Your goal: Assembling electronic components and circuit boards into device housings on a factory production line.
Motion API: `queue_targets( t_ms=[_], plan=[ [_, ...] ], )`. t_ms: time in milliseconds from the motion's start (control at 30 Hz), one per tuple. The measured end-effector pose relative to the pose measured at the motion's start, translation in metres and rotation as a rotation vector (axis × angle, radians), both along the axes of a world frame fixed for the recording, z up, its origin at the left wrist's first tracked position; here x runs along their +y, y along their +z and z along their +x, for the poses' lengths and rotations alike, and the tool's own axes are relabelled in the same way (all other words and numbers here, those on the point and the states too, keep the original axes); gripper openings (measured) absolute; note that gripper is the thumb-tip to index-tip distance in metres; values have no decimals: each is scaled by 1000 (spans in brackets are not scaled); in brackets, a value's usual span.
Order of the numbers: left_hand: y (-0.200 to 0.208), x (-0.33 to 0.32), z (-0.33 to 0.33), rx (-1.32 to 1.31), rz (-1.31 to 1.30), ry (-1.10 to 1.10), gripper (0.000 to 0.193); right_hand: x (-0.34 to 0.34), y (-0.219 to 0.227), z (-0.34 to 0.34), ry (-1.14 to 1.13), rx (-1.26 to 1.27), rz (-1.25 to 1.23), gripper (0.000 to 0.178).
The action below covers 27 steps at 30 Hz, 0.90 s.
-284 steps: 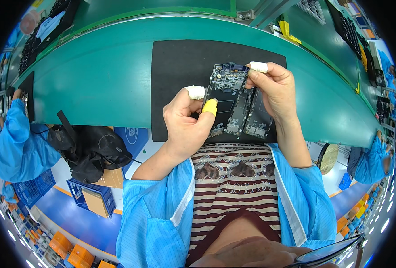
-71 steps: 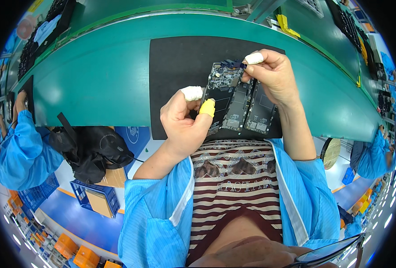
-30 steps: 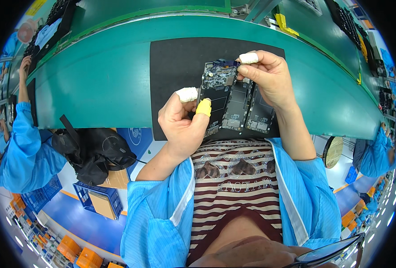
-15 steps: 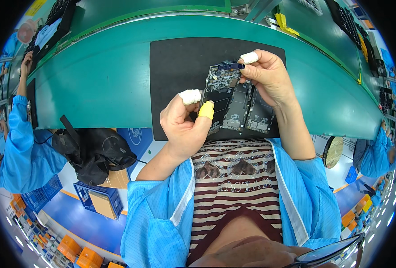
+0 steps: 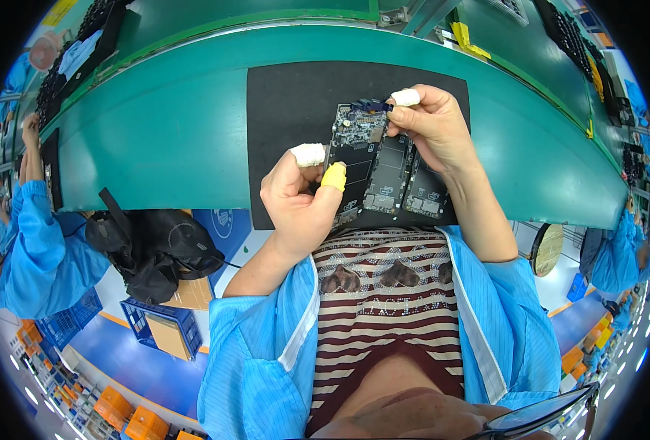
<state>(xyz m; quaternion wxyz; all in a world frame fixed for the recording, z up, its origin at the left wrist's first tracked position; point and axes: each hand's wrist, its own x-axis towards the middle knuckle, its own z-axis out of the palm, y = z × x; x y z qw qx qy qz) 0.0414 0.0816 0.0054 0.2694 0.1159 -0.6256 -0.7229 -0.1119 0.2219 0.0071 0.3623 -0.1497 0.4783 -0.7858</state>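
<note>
The left hand (image 5: 299,205) grips the board (image 5: 355,158) by its left edge: the thumb, in a yellow cover (image 5: 334,177), presses on the board's face, while a finger in a white cover (image 5: 309,154) lies against the edge. The right hand (image 5: 435,125) is at the board's upper right corner, its thumb and a white-covered finger pinched together on the end of a dark blue strip (image 5: 370,106) that runs along the top edge. The other fingers of the right hand are curled in; those of the left are mostly hidden.

The board is over the black mat (image 5: 292,103), its top leaning slightly right; whether its lower end touches the mat, I cannot tell. Small parts crowd its upper portion, and its middle is plain black. Just to its right is a second board (image 5: 389,176), partly covered by the first, and next to that a third board (image 5: 426,194), partly behind the right wrist. The mat lies on the green table (image 5: 156,139).

Left of the person, below the table's edge, are a black bag (image 5: 156,253) and a blue crate (image 5: 136,315) with cardboard (image 5: 169,337) in it. Farther left sits a co-worker in a blue sleeve (image 5: 35,249).
</note>
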Motion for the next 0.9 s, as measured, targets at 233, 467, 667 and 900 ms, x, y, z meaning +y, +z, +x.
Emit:
queue_targets(
  t_ms=[233,467,667,900],
  plan=[
    [5,-2,0,-9,117,-48,20,2,-1,2,6,-41,-35,19],
    [4,-2,-2,7,95,-28,19,6,3,3,-17,-43,-32,17],
    [2,0,-1,-46,-2,-8,18,8,5,3,-43,41,-25,15],
    [4,1,0,-11,-11,34,19,11,13,3,-16,50,3,17]
  ],
)
